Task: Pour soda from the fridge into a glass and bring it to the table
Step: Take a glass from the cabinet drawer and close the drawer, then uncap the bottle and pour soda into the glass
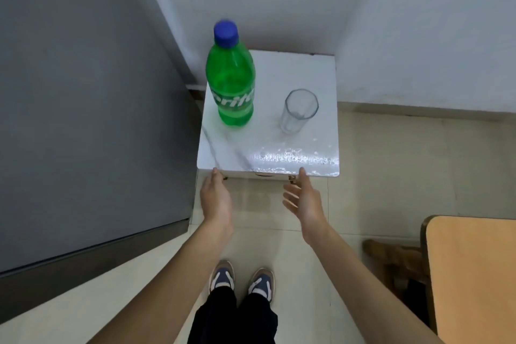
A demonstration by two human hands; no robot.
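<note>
Left hand (216,198) empty, fingers loosely apart, at the near edge of the white surface (315,153); capped green soda bottle (230,86) stands just beyond it. Right hand (304,200) open, empty; empty glass (298,110) stands beyond it. Risk: surface looks wet near this hand, so glass may slip; a fast cap twist could foam over.

Both hands reach toward the near edge of the small table (268,153), the left hand (216,198) at its left corner and the right hand (304,201) nearer the middle. Beyond the left hand stands the bottle (230,81); beyond the right hand stands the glass (297,112), apart from the bottle. The fridge (83,120) lies left of the left hand.
</note>
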